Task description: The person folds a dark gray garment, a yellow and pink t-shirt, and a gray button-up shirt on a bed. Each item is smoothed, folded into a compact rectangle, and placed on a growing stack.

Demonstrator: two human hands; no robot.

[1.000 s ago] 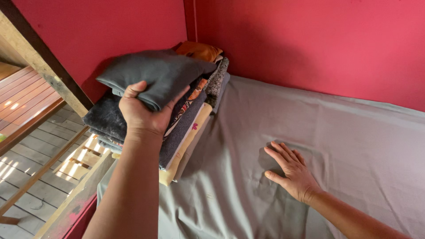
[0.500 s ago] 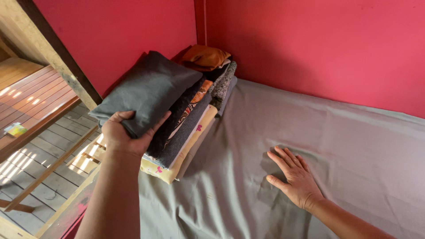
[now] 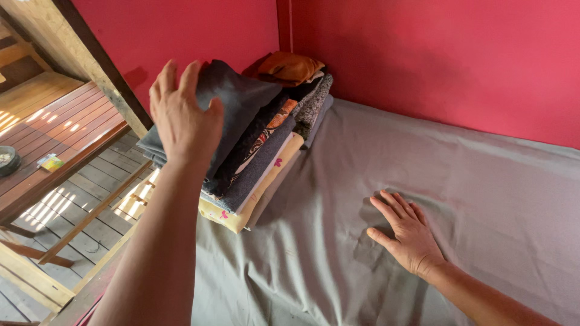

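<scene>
Two hands are seen from above. The left hand point(image 3: 184, 118), in the upper left of the frame, is spread open with its fingers fanned, the palm laid flat on or held just over the folded dark grey cloth point(image 3: 241, 99); nothing is gripped. That flat contact looks suited to pressing the cloth down, as a judgement only. The dark grey cloth lies on top of a stack of folded clothes point(image 3: 257, 166), in which grey, patterned orange, pale yellow and speckled layers are stepped one over another, with a folded orange-brown piece point(image 3: 290, 66) at the far end against the corner. The stack leans toward the wall, which may be why it is set in the corner.

The right hand point(image 3: 411, 232), at lower right, is open and laid palm down on the grey bedsheet point(image 3: 483, 181), well apart from the stack, seemingly as a prop for the body.

The sheet is lightly creased and covers a bed set against two red walls point(image 3: 423, 54). At the left edge, a slanted wooden beam point(image 3: 84, 60) and a sunlit plank floor point(image 3: 66, 175) below are seen.
</scene>
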